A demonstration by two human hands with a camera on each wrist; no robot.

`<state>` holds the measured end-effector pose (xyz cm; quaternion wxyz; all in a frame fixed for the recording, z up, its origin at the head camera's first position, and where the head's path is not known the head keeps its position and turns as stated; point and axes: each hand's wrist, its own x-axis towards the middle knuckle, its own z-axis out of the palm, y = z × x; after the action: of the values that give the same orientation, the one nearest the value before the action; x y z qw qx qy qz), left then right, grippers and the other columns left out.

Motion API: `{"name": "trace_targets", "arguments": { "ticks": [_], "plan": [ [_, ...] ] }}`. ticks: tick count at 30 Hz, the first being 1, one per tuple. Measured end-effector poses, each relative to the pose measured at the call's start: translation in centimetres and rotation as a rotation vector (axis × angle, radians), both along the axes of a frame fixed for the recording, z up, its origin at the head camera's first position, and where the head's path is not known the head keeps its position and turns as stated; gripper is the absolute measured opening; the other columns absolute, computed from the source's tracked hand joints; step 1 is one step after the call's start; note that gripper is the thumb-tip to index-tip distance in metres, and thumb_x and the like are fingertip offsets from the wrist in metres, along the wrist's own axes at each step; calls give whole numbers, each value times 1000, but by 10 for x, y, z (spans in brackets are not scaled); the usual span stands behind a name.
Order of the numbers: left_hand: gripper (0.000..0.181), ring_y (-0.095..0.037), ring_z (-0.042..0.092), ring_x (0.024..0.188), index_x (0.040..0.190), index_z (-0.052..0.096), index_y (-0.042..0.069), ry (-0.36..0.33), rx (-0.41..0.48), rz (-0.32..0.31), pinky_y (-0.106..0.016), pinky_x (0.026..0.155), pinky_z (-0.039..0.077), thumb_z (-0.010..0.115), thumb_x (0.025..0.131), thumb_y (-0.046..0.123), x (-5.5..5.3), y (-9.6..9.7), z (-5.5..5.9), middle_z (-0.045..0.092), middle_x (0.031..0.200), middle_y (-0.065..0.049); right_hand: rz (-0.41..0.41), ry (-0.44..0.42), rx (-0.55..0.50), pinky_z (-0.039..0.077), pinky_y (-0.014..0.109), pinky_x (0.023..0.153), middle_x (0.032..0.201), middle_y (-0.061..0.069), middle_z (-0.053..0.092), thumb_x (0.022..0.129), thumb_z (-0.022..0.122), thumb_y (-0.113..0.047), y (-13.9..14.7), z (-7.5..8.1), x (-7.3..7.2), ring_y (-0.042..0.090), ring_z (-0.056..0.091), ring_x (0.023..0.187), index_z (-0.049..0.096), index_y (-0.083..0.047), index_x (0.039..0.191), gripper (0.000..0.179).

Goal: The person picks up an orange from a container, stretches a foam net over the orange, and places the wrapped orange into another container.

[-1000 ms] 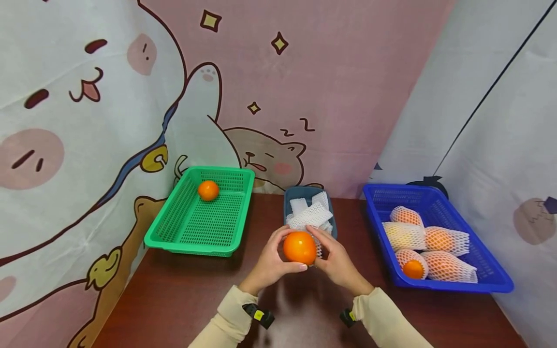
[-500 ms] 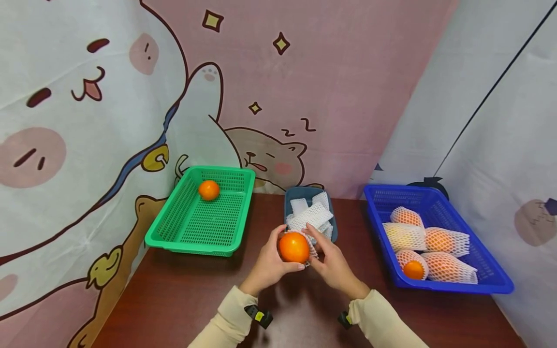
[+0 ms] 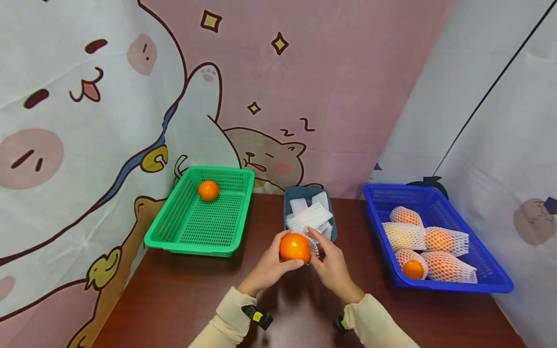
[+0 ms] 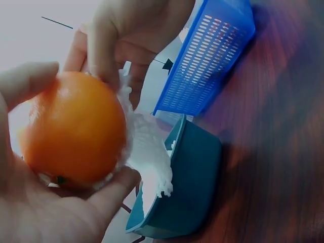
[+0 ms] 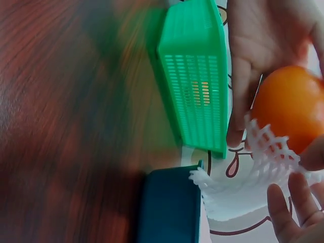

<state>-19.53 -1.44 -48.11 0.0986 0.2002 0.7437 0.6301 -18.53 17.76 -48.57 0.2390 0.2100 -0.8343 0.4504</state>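
An orange [image 3: 295, 248] is held up over the table by my left hand [image 3: 266, 267], whose thumb and fingers curl round it. My right hand [image 3: 331, 267] pinches a white foam net sleeve [image 5: 271, 157] at the orange's right side. In the right wrist view the sleeve's open end lies against the fruit, and its other end trails loosely. The left wrist view shows the orange [image 4: 76, 129] mostly bare, with the foam net behind its right edge. Just beyond my hands stands a small dark teal bin [image 3: 288, 197] with several white foam nets [image 3: 310, 218] in it.
A green basket [image 3: 196, 249] with one bare orange [image 3: 208, 191] stands at the left. At the right, a blue basket [image 3: 452, 286] holds several fruits in foam nets [image 3: 448, 267]. A printed cloth [image 3: 339, 96] hangs behind the brown table [image 3: 174, 299].
The orange has shifted slightly left in my hands, and more of the foam net shows at its right side. My right hand has moved a little left; the baskets have stayed put.
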Motion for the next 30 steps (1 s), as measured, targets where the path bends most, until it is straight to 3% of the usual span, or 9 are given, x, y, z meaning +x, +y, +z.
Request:
{"name": "trace_targets", "arguments": {
  "ticks": [5,10,14,17,19,21,24,26,30],
  "plan": [
    [85,-25,54,106,145,30,5,49,-49,116,-41,89,48,79,80,29,0,5,-4,50,131,-10,-13,36,-49,50,18,72,121,3,66,74,70,16,-5,1,3,12,58,73,57,-11,136,69],
    [87,-24,55,105,142,38,5,112,-111,232,-42,89,48,85,74,32,1,9,-6,52,129,-8,-12,78,-64,50,20,74,123,4,65,75,68,16,-10,3,5,15,60,75,58,-10,134,65],
    [82,-25,55,106,142,36,6,90,-49,184,-42,90,48,82,77,26,2,8,-3,52,130,-9,-43,86,-69,49,18,67,121,6,65,74,68,14,-12,2,5,13,56,72,60,-8,132,63],
    [74,-27,53,110,146,30,7,15,43,88,-40,92,46,71,86,19,3,3,0,48,134,-12,-76,88,-83,48,17,63,119,7,66,73,67,15,-12,-1,4,12,53,71,62,-8,130,61],
    [68,-30,51,113,147,27,4,-40,103,28,-40,94,44,63,91,13,5,0,10,45,137,-16,-100,94,-89,48,18,62,115,7,67,72,66,16,-12,-3,3,13,53,71,64,-8,126,59],
    [66,-30,50,115,148,26,4,-79,140,7,-39,96,44,61,93,13,4,-2,12,43,138,-16,-127,95,-97,49,16,65,113,6,67,73,67,14,-11,-4,3,15,56,73,67,-8,122,54],
    [73,-30,53,115,148,27,3,-110,177,34,-40,96,46,68,89,11,3,-1,11,46,136,-16,-166,95,-122,50,15,70,107,5,68,77,70,10,-11,-3,4,16,61,76,71,-8,112,39],
    [78,-29,56,112,147,30,3,-99,184,81,-40,94,48,75,84,13,-1,0,2,48,134,-16,-192,104,-139,50,14,73,102,5,69,80,72,7,-11,-2,4,17,63,78,72,-6,105,28],
    [78,-30,58,108,142,38,-1,-73,181,144,-40,93,49,79,77,6,0,3,2,50,132,-17,-236,124,-141,47,14,77,94,3,68,82,73,3,-11,-1,2,18,62,81,73,-6,96,17]
  ]
}}
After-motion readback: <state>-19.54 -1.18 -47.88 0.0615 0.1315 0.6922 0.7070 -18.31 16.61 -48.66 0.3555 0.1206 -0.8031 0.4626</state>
